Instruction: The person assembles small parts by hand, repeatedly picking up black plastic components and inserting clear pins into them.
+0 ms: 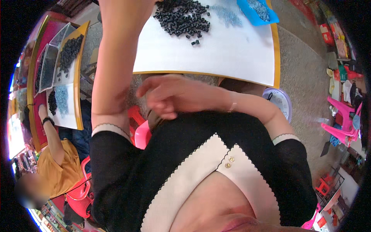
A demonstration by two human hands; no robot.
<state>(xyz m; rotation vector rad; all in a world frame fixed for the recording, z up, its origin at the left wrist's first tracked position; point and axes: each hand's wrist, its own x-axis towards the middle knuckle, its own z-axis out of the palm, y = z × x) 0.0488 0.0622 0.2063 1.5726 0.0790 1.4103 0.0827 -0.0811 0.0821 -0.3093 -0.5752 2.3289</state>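
My left arm (116,58) reaches up across the table's left side; its hand lies beyond the top edge, so its fingers and anything in them are hidden. My right hand (170,94) is in front of my chest, just off the near edge of the white-topped table (232,58). It is slightly blurred, its fingers loosely bent and apart, with nothing visible in them. Small black cylindrical pieces (181,19) lie heaped on the table. To their right are scattered small pale-blue pieces (228,15) and a blue tray (266,17) with more of them.
At left, a person in an orange top (62,164) sits by another table (73,104) with black and pale-blue piles. A pale round tub (284,102) stands below my table's right corner. Pink stools (344,120) are at far right; a pink seat (142,135) is beside me.
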